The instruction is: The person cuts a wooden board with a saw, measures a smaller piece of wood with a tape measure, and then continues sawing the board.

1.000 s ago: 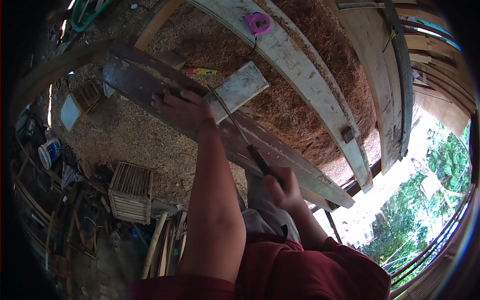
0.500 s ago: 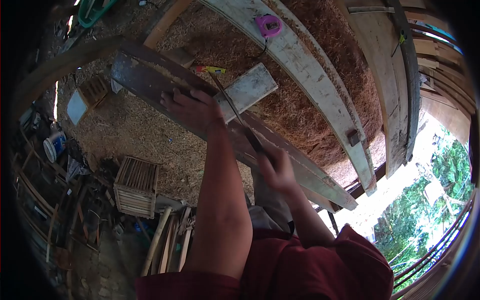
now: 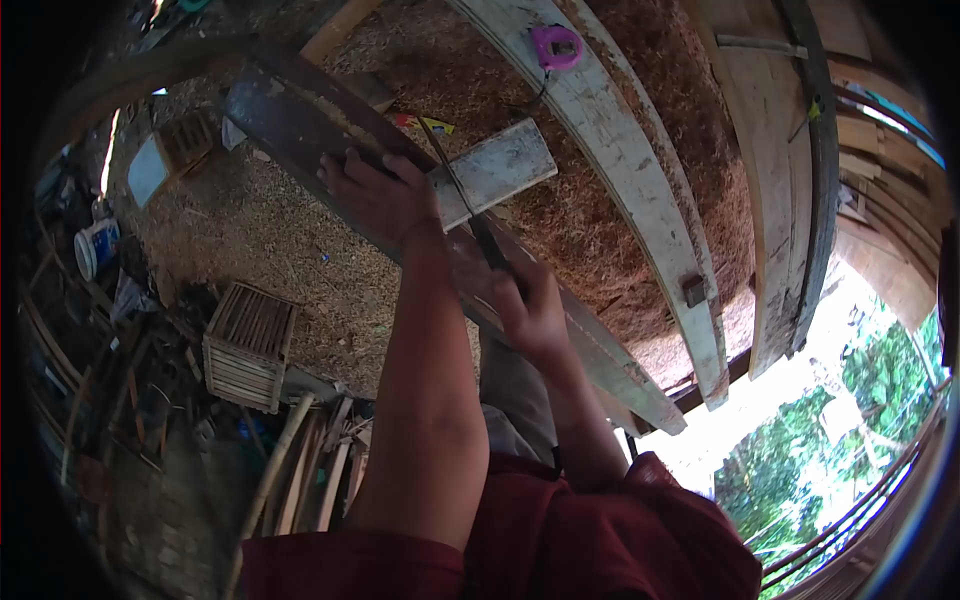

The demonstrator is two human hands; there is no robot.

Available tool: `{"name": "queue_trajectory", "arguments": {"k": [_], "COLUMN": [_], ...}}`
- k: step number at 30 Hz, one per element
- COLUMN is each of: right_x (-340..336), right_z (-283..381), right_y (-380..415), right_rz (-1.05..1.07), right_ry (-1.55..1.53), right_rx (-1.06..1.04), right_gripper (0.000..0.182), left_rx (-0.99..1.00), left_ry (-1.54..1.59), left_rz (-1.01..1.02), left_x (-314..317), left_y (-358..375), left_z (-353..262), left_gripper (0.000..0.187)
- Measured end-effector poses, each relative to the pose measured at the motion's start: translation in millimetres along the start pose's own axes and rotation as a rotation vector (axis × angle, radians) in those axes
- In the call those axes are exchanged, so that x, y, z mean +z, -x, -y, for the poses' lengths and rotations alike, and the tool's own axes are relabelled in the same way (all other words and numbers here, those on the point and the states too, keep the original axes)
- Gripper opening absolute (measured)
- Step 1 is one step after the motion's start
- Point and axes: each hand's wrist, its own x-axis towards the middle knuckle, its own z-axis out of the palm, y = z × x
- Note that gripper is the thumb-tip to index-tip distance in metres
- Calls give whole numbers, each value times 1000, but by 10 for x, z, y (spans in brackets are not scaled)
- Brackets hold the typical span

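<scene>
My left hand [image 3: 378, 196] lies with its fingers spread on a long dark plank [image 3: 300, 118], beside the near end of a short pale board [image 3: 505, 165]. The short board rests crosswise on the plank. In my right hand [image 3: 527, 305] is the dark handle of a long thin tool [image 3: 447, 165], and my fingers are wrapped round it. The tool's narrow blade lies across the short board, close to my left hand, with its tip pointing away from me. Whether the blade has an edge or teeth is too small to tell.
A long curved pale board [image 3: 620, 150] carries a pink tape measure [image 3: 557, 47] and a small dark block [image 3: 694, 291]. A slatted crate [image 3: 250, 345] stands at lower left, near loose sticks [image 3: 318, 465]. A white bucket [image 3: 97, 248] is further left. Shavings cover the ground.
My right hand has moved up and left with the tool, towards the short board. My left hand stays on the plank. The whole view has shifted slightly.
</scene>
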Motion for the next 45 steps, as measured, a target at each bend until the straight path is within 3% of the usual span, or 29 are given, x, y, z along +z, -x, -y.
{"name": "queue_trajectory", "arguments": {"k": [3,6,9,14,16,22,24,28,31,33,36,40,43,45], "right_x": [-408,-587,38,-366,-638,-35,-99,-637,-477,40,-52,-510,-444,-40], "right_z": [23,-1,-116,-227,55,-301,-106,36,25,-107,-106,152,31,-81], "right_y": [543,492,-114,441,690,-111,-116,599,228,-111,-144,617,329,-181], "right_rz": [165,287,36,181,268,137,240,290,270,13,183,251,260,213], "right_ry": [-25,-39,-30,-33,-1,-24,-64,-20,-43,-41,-37,21,-26,-57], "right_rx": [142,36,-113,22,30,2,56,50,146,93,89,81,115,1], "right_gripper": [31,24,29,34,36,34,33,33,36,39,40,40,38,36], "left_rx": [-7,5,26,-24,-35,-59,-60,-62,-53,-56,-47,-47,-51,-21], "left_ry": [-7,9,30,67,65,94,97,92,84,72,96,81,76,54], "left_rz": [-5,3,-51,-22,-13,-34,-25,-9,-26,-29,-43,-13,-14,-14], "left_x": [47,-22,7,-32,-55,-56,-48,-72,-56,-38,-23,-34,-37,-40], "left_y": [2,-24,-26,-25,-18,-32,-41,-1,-115,-59,-43,-12,-82,-50], "left_z": [7,-21,-14,-44,-29,-39,-44,-26,-57,-39,-29,-1,-56,-21], "left_gripper": [51,52,54,57,57,56,57,56,55,56,55,54,55,56]}}
